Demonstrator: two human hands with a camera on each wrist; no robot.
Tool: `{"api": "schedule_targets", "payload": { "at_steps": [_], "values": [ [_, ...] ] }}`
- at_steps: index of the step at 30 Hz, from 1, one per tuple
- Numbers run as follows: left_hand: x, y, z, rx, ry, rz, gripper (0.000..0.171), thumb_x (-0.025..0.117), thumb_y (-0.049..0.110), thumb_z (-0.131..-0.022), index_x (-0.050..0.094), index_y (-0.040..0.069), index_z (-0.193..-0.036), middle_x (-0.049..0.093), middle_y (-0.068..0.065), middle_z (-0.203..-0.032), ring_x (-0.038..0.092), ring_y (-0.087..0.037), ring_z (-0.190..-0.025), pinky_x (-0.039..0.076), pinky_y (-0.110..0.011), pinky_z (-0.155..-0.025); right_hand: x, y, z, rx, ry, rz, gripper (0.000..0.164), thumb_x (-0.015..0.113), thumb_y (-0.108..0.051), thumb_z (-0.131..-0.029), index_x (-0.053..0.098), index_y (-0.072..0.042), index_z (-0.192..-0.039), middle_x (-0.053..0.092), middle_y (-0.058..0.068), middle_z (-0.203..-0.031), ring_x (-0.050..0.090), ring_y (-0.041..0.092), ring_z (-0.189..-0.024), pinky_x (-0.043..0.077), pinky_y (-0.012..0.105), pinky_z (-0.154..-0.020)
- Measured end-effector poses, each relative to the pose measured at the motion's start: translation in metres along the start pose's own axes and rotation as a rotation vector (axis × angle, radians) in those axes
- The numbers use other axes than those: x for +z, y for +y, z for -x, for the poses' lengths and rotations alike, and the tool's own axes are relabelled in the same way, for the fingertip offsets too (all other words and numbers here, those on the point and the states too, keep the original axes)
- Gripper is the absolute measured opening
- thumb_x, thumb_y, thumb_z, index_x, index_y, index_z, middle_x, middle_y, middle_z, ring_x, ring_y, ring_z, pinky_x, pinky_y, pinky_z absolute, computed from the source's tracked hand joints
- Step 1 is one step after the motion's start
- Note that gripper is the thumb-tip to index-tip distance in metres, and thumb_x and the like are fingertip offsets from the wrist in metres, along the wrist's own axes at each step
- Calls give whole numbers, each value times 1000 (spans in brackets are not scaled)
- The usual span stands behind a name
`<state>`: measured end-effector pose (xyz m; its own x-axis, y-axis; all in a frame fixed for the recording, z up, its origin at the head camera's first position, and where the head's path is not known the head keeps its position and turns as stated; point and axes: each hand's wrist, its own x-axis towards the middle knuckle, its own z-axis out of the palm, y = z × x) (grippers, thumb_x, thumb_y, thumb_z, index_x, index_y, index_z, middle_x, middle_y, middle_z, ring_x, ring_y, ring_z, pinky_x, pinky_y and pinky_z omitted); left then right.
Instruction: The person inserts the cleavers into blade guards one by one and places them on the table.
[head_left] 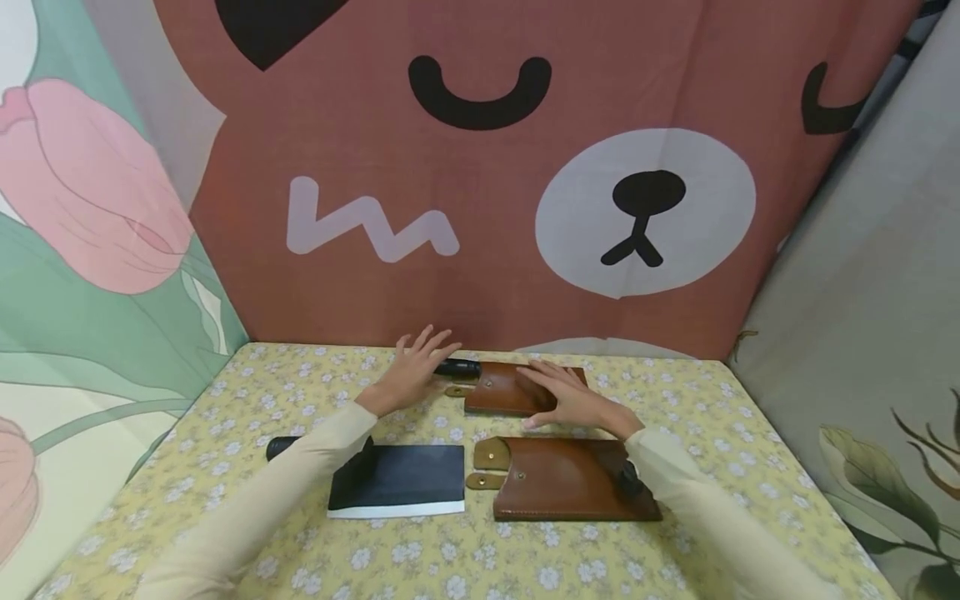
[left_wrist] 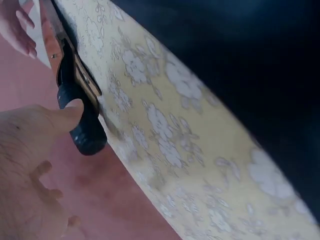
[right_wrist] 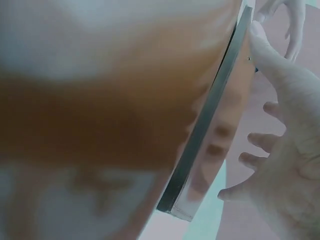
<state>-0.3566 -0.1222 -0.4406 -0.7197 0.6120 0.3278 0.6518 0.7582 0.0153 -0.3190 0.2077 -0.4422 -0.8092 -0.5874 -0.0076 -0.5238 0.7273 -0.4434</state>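
At the back of the table lies a cleaver in a brown leather sheath [head_left: 491, 397], its black handle [head_left: 459, 367] pointing left. My left hand [head_left: 408, 377] is at that handle with fingers spread; in the left wrist view its thumb overlaps the handle [left_wrist: 85, 122]. Over the right part of the same sheath is my right hand [head_left: 576, 403], fingers apart and slightly bent, gripping nothing. Nearer me on the left lies a cleaver with a black blade [head_left: 420, 477] and a pale edge, partly behind my left sleeve. A second brown sheath [head_left: 562, 492] lies to its right, flap unfastened.
A yellow flowered cloth [head_left: 405, 558] covers the table. Printed curtains stand around it: a brown bear curtain [head_left: 495, 292] close behind the back edge, a tulip curtain [head_left: 90, 350] on the left and a grey one [head_left: 847, 333] on the right.
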Motion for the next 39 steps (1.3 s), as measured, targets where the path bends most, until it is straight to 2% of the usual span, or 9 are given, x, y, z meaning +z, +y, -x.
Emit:
{"api": "schedule_targets", "payload": {
  "at_steps": [4,8,11,14,18,22,31,36,39],
  "values": [
    [-7,-6,10,21,27,39,78,76,29,-86,37,18,-152,31,-16,-158,24,-45,-147,23,-70,-108,2,-8,9,-7,-18,-28,94,71,-55,-82,21,-31,-157,4,3,-167,3,36,-153,14,72,-113],
    [-14,-12,19,67,26,89,75,74,22,-88,37,18,-152,29,-13,-160,20,-41,-149,21,-68,-110,-2,-14,18,-20,-25,-31,97,71,-59,-81,19,-31,-158,6,3,-167,3,35,-154,7,69,-116],
    [-18,-17,26,97,22,86,76,74,18,-88,36,18,-153,29,-10,-161,19,-37,-151,20,-65,-113,-5,-17,22,-35,-18,-25,98,72,-58,-80,20,-29,-158,11,5,-166,6,35,-154,1,68,-116],
    [-20,-19,34,119,31,58,77,76,19,-86,37,17,-152,31,-11,-160,22,-38,-150,23,-65,-112,-6,-19,25,-46,-19,-19,98,73,-57,-80,21,-28,-158,15,5,-166,10,35,-153,1,70,-115],
    [-20,-20,49,134,28,72,73,76,22,-86,41,13,-150,39,-15,-155,31,-40,-146,32,-65,-107,-2,-22,32,-49,-41,-27,98,74,-56,-80,22,-27,-158,17,5,-165,13,34,-153,3,72,-114],
    [-19,-23,66,117,6,66,65,72,27,-90,45,12,-147,46,-13,-150,41,-37,-141,39,-61,-102,5,-25,40,-60,-61,-40,96,73,-56,-80,23,-28,-157,19,5,-164,16,33,-152,3,72,-113],
    [-22,-32,94,82,-29,98,64,69,38,-91,46,17,-147,49,-9,-148,46,-33,-138,42,-60,-100,10,-26,59,-67,-92,-46,94,73,-56,-80,26,-28,-156,19,7,-164,14,36,-152,2,72,-113],
    [-29,-35,114,52,-63,129,65,66,42,-92,41,27,-150,50,-6,-147,50,-27,-134,44,-58,-98,14,-26,64,-55,-122,-51,96,73,-58,-78,26,-28,-156,19,9,-164,16,38,-151,3,74,-112],
    [-32,-37,128,21,-54,118,64,65,46,-92,42,28,-149,52,-7,-146,50,-29,-134,43,-59,-99,15,-26,67,-68,-144,-63,98,73,-59,-77,26,-26,-157,19,9,-164,16,39,-151,5,74,-111]
  ]
}}
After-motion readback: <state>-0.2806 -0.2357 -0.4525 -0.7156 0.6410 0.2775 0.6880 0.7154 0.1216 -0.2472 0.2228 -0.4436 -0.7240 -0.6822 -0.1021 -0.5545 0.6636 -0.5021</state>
